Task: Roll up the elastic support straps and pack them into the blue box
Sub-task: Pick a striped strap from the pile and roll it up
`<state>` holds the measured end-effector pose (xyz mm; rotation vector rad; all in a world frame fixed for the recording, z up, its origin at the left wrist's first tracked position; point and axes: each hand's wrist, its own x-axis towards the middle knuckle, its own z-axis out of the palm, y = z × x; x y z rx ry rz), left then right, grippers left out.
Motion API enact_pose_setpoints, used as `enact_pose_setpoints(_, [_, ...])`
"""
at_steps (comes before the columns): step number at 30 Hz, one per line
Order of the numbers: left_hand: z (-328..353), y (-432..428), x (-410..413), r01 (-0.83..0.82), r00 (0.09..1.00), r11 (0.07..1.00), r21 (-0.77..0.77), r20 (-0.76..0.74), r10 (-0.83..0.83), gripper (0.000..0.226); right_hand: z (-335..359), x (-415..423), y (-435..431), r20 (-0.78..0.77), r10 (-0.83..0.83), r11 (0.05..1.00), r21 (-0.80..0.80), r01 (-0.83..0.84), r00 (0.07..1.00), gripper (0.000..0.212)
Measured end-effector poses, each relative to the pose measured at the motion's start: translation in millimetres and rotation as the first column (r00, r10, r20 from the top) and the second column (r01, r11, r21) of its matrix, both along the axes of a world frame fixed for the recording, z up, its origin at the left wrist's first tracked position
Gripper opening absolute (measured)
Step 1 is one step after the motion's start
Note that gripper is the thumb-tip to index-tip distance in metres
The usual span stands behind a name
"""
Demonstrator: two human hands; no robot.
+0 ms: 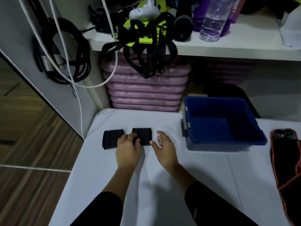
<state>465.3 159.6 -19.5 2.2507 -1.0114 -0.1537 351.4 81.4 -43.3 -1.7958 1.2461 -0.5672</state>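
Observation:
A black ribbed elastic strap (111, 138) lies on the white table (146, 185), showing as two ribbed sections side by side, the right one (144, 135). My left hand (128, 149) rests over the gap between them, its fingers curled onto the right section. My right hand (164, 149) hovers just right of that section, fingers spread and relaxed, thumb tip near its lower right corner. The blue box (244, 137) stands at the table's right, and nothing shows inside it. A black support band with orange trim (286, 163) lies at the far right edge.
A stack of pink cushions (145, 92) stands behind the table under a white shelf (211, 48). Tangled black straps (146, 51), a water bottle (213, 20) and other items sit on the shelf. Black and white cables (65, 51) hang at the left.

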Motion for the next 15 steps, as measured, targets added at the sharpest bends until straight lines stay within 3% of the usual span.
enact_pose_setpoints(6, [4, 26, -61, 0.086, 0.987, 0.996, 0.005, -0.135, -0.084, 0.023, 17, -89, 40, -0.158, -0.016, 0.982, -0.189, -0.014, 0.987, 0.041])
enact_pose_setpoints(15, [8, 5, -230, 0.411, 0.873, 0.911, -0.020, -0.277, -0.400, 0.019, 31, -263, 50, -0.177, -0.330, 0.890, -0.387, 0.242, 0.927, 0.033])
